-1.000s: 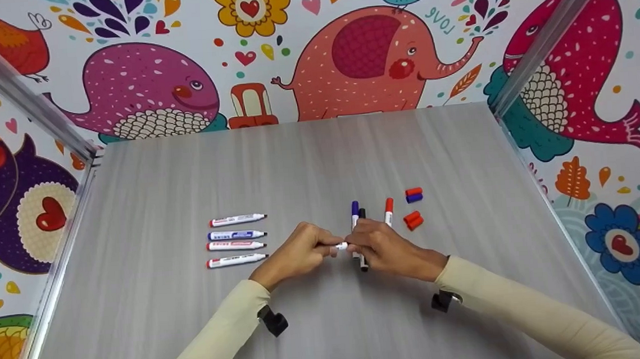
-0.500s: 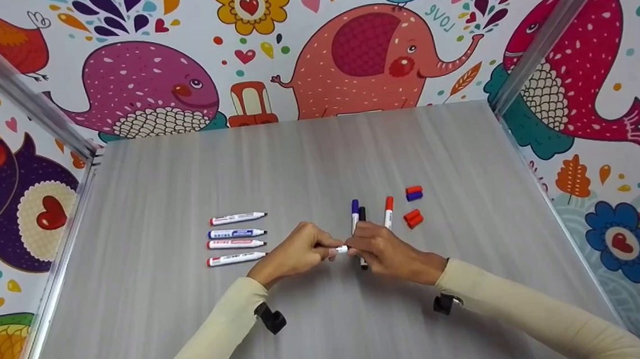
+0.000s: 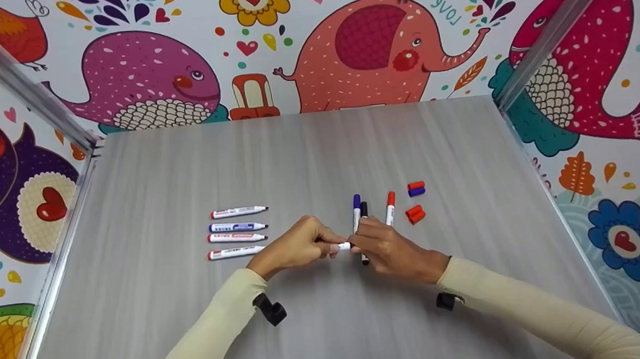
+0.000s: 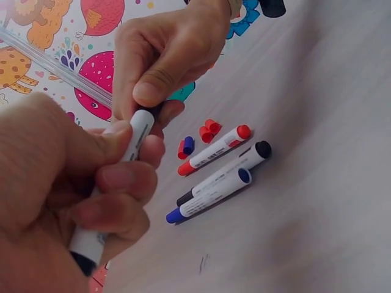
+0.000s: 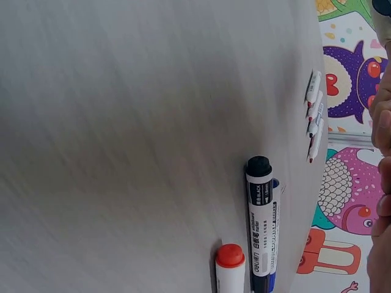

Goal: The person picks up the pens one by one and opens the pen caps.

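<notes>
My left hand (image 3: 297,244) grips a white marker (image 4: 142,125) with a black end, its fingers wrapped round the barrel. At the marker's other end, my right hand (image 3: 390,250) pinches the black cap (image 4: 157,110) between thumb and fingers; whether the cap is fully seated cannot be seen. Beneath and beside the right hand lie a blue-capped marker (image 3: 356,208), a black-capped marker (image 4: 232,171) and a red-capped marker (image 3: 391,208). Left of the left hand, several uncapped markers (image 3: 238,227) lie in a column with dark tips pointing right.
On the grey table (image 3: 296,164), a red cap (image 3: 416,185) and a blue cap (image 3: 416,192) lie side by side at the right. Just nearer are two red caps (image 3: 415,214). Patterned walls (image 3: 177,71) and metal posts (image 3: 557,33) bound the table.
The head view has tilted slightly, so the table and markers sit a little higher in it. Both hands stay together at the marker, with almost no visible movement.
</notes>
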Tool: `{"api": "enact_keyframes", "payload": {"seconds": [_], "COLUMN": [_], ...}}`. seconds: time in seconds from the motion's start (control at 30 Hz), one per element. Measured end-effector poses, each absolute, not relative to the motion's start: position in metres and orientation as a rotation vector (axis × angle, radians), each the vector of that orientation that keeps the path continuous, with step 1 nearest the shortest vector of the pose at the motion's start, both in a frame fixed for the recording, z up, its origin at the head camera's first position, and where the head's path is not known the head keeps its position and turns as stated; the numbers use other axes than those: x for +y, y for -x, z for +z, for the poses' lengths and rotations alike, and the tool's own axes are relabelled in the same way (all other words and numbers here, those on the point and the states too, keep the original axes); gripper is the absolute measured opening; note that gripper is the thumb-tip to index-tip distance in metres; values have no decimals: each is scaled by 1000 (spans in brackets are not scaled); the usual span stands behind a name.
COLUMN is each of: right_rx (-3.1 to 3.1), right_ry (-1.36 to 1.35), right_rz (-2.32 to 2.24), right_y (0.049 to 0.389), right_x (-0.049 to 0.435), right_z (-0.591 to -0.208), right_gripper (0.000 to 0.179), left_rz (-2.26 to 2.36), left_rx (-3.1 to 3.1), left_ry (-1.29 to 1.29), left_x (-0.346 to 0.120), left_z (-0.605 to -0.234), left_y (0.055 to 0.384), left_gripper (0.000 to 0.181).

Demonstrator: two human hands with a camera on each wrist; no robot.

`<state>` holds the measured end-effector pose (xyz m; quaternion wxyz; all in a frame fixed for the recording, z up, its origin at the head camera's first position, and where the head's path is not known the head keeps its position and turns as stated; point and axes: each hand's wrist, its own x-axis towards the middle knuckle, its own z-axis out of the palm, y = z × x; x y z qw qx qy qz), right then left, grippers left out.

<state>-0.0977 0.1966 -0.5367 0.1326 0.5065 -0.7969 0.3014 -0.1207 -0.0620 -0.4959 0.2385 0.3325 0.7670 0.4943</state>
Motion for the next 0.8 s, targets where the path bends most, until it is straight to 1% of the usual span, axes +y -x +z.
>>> {"api": "enact_keyframes", "payload": {"seconds": [0.1,0.23,0.43,0.6,0.8], "right_rx": [-2294,-2172,-2061,-2130,-2210], "right_ry": [-1505,-1552,-1451,-1427,-1352], "right_rz": [835,756,658,775,893], "right_y": [99,103,114,115,110], "right_x": [200,211,223,227,238], "right_z": [-532,-524,-513,-519,-530], "right_gripper": [11,7,14,19,25], "left_rz": [1386,1482,1695,1675,1629], "left_rx": [2042,1939,1962,2039,2205], "left_ry": [-903,-831,-655,-624,-591], "left_x": [-64,-80,-115,-122,-131], "left_z": [-497,-497,-491,-485,-489], "left_y": [122,123,127,130,132], "left_gripper": [29,25,25,25,24]}}
